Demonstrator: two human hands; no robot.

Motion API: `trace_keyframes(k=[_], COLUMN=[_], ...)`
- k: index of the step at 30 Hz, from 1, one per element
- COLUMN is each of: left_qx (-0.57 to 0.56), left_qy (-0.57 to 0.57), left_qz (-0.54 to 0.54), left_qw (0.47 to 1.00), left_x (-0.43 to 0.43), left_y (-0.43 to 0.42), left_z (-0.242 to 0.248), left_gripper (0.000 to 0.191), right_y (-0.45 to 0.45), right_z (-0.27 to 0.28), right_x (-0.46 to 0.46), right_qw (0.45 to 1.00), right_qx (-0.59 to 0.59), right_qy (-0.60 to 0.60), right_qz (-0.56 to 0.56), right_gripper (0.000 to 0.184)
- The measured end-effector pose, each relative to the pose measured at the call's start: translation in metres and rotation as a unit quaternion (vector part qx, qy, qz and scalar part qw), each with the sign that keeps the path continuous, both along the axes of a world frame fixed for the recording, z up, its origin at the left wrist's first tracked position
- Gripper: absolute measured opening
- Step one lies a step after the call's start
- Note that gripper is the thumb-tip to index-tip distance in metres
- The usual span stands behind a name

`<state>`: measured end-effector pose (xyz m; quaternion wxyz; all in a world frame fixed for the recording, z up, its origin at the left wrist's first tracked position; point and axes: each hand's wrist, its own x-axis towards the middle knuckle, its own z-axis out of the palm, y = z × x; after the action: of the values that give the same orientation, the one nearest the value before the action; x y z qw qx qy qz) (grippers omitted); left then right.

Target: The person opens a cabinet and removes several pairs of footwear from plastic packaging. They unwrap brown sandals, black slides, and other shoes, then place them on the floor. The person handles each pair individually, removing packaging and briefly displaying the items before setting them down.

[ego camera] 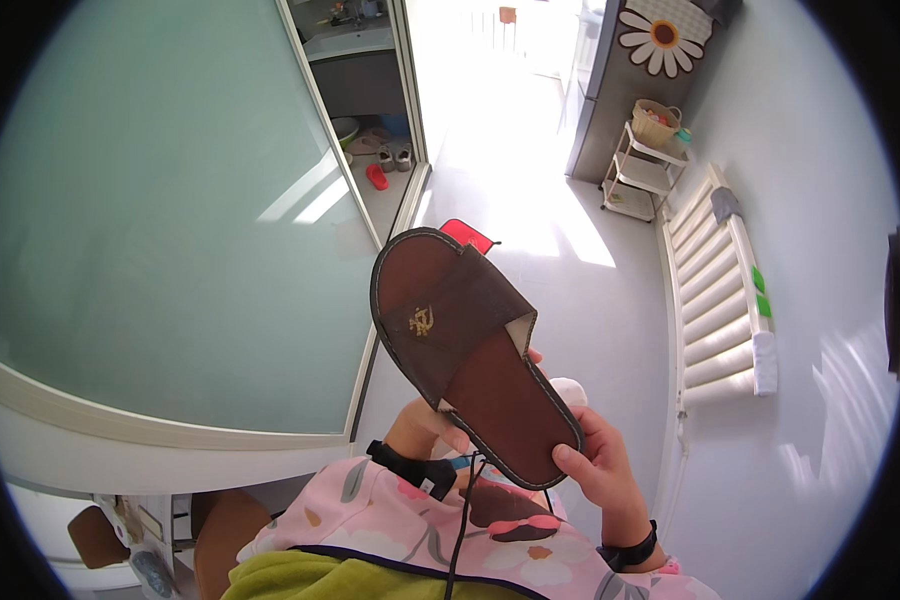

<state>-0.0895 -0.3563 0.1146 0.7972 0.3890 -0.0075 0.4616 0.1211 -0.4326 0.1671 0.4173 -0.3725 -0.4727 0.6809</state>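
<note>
A dark brown slide slipper [514, 405] with light edge stitching and a gold mark on its strap is held up in front of me, toe toward the upper left. My right hand [604, 457] pinches the heel end, thumb on the insole. My left hand [439, 431] grips from underneath at the slipper's left edge. Most of that hand is hidden by the sole, though fingertips show at the far edge. A white, rounded thing [570, 391] peeks out beside the heel; what it is cannot be told.
A red cloth or mat [467, 234] shows beyond the slipper's toe. Left stands a frosted glass sliding door [195, 225]; a red slipper [376, 177] and grey shoes [394, 157] lie past it. Along the right wall are a white radiator [716, 300] and a tiered cart [643, 176] bearing a basket [652, 126].
</note>
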Motion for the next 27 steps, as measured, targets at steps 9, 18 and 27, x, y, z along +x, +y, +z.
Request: trace_keyframes(k=[9,18,27], left_qx=[0.008,-0.047,-0.108], left_qy=[0.411,0.435,0.570], left_qz=[0.311,0.483,0.430], left_qw=[0.857,0.758,0.692], left_x=[-0.115,-0.221,-0.234], left_y=[0.190,0.319,0.365], left_z=[-0.030,-0.014,-0.029], left_gripper=[0.054,0.036,0.035], right_y=[0.241,0.490,0.669], right_z=[-0.054,-0.213,-0.344], right_x=[-0.015,-0.059,-0.158], right_qw=[0.983,0.919,0.874], right_qx=[-0.113,-0.284,-0.389], right_qy=[0.118,-0.221,-0.292], right_qz=[-0.077,-0.161,0.003], right_gripper=[0.027,0.033,0.036])
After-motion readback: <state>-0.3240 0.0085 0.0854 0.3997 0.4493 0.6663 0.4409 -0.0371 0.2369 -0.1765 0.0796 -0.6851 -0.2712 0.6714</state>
